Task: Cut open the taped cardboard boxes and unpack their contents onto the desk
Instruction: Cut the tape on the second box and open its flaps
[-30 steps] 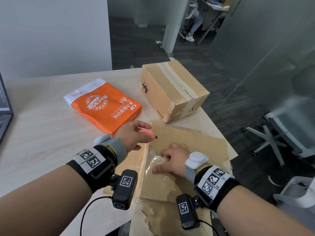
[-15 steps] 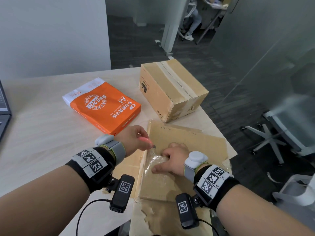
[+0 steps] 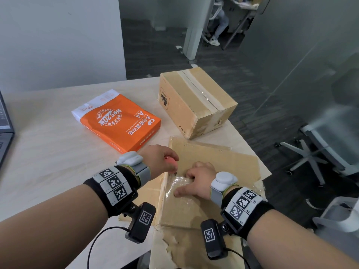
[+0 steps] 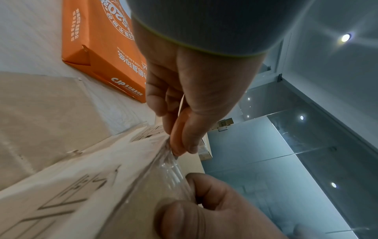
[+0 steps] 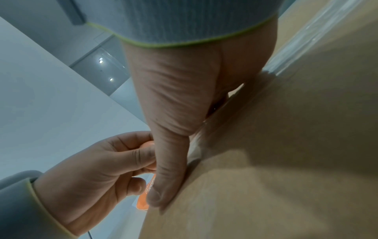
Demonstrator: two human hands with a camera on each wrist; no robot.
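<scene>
Cardboard box (image 3: 194,193), the near one, lies on the desk (image 3: 48,152) at its near right corner, with clear tape (image 3: 174,183) across the top. Head view: the left hand (image 3: 159,162) is curled around an orange cutter (image 3: 171,159), with the cutter's tip down at the far left edge of this box. The right hand (image 3: 198,181) rests on the box top, fingers bent and thumb stretched flat along the tape. A second, taped box (image 3: 194,101) stands farther back on the desk, well apart from both hands. An orange pack of paper (image 3: 120,121) lies to the left of that box. A laptop (image 3: 4,129) sits at the desk's left edge.

Left wrist view: the left hand (image 4: 194,84) pinches the cutter (image 4: 181,129) between thumb and fingers. The cutter's lower end meets the crinkled tape (image 4: 167,165) at the box (image 4: 71,194) edge; the blade itself appears hidden in the tape. The right hand (image 4: 214,210) presses on the box just below. The pack of paper (image 4: 98,45) lies behind.

Right wrist view: the right hand (image 5: 180,97) holds nothing, with its thumb laid along the edge of the box (image 5: 286,145). The left hand (image 5: 98,169) grips the cutter (image 5: 148,194) just beside that thumb.
</scene>
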